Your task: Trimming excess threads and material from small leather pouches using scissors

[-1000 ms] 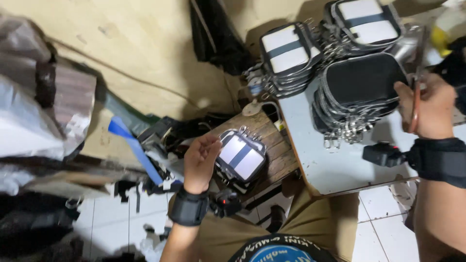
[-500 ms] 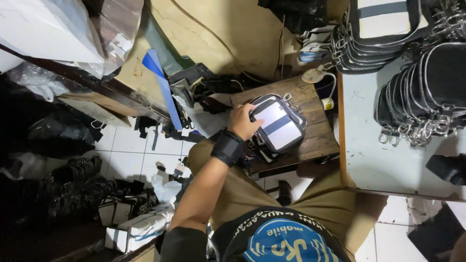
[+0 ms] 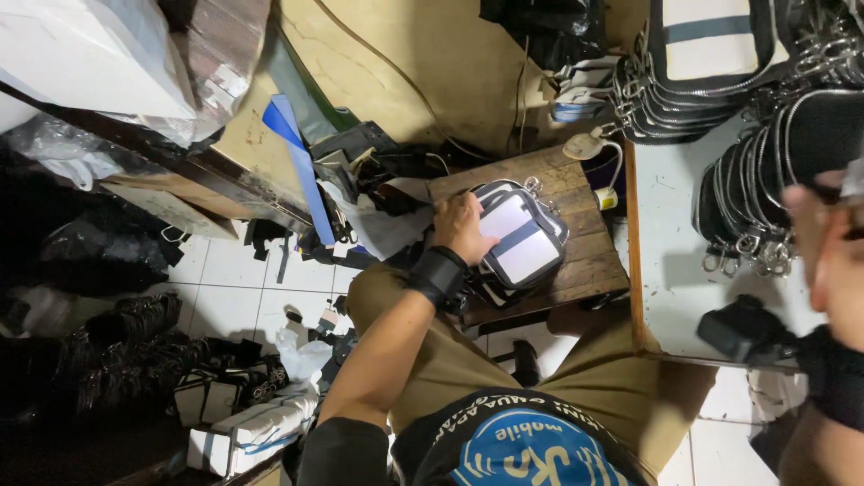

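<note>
Here the left hand [image 3: 463, 225] lies with curled fingers on one white pouch with a dark band [image 3: 520, 238], pressing it onto the small wooden bench [image 3: 585, 261] near its front edge. The right hand [image 3: 832, 261] is a close blur at the frame's side; whether it grips anything I cannot tell. Judging by that overhang, a nudge could tip the pouch to the tiled floor [image 3: 243, 288]. Two stacks of finished pouches [image 3: 711, 54] stand on the white bench [image 3: 670, 270].

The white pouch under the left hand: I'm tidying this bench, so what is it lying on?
The pouch lies on a small wooden stool, the left hand pressing its edge. The wood directly beneath is covered.
</note>
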